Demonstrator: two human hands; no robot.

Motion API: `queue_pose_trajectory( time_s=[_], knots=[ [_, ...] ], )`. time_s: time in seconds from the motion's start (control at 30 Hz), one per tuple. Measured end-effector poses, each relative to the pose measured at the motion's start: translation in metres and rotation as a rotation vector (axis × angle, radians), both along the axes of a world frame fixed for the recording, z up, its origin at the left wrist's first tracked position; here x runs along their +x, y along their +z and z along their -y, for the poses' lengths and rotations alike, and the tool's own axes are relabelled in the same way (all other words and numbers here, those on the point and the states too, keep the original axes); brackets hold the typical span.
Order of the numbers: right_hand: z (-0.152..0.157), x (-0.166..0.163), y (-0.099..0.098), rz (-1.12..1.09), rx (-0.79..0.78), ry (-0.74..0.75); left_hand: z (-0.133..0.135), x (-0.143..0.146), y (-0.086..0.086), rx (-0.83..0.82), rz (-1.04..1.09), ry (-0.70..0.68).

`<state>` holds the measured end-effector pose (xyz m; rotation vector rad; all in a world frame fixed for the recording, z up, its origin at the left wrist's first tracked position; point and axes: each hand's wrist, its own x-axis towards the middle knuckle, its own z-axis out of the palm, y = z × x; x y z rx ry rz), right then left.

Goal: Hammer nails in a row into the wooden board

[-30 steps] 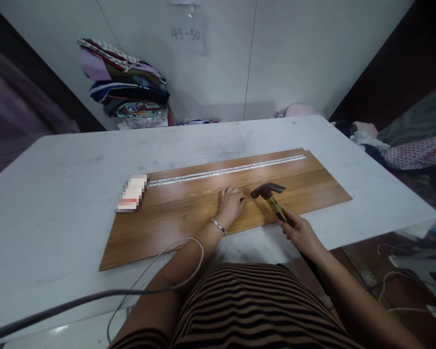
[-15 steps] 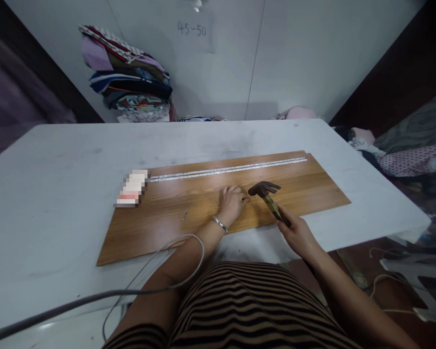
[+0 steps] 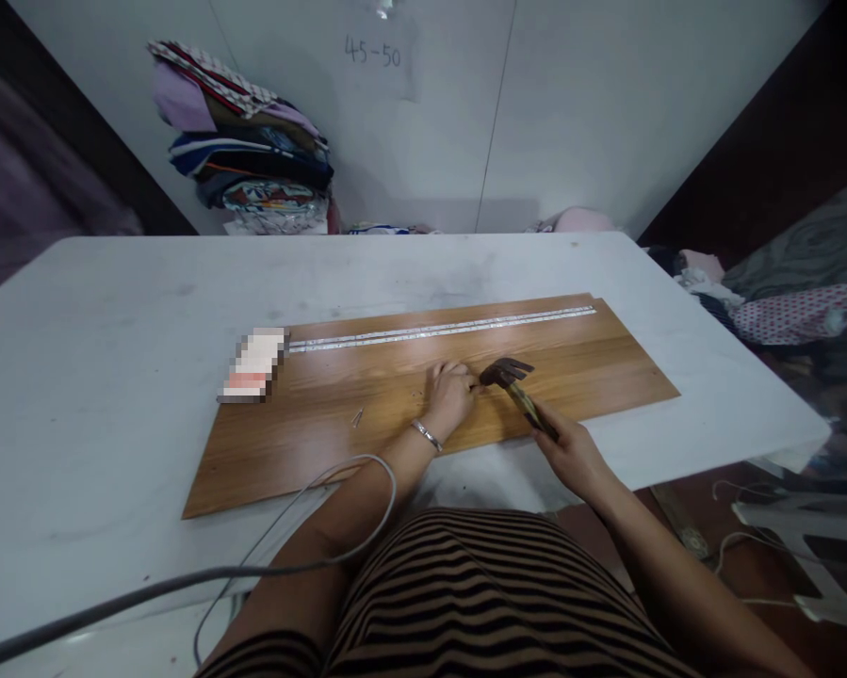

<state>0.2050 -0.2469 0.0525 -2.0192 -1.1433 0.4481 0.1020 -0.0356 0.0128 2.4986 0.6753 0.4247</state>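
- The right hand is closed around the lower end of a claw hammer's yellowish handle. Gripping that far back probably gives more swing. The dark metal head hovers just beside the left fingertips.
- The left hand rests knuckles-up on the wooden board, fingers pinched on what looks like a small nail, apparently to steady it upright.
- The board is long, flat and warm-grained with a smooth sheen. It lies slantwise on the matte white counter.
- A thin silvery strip runs along the board's far edge.
- Two loose nails lie near the left wrist, within easy reach.
- A grey cable loops over the left forearm.
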Motion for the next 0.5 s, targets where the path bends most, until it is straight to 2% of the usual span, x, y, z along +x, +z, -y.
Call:
queue_pose_trajectory(
  time_s=[0.5],
  knots=[
    [0.0001, -0.0001, 0.0018, 0.005, 0.009, -0.018, -0.0007, 0.0004, 0.0007, -0.034, 0.016, -0.002]
  ],
)
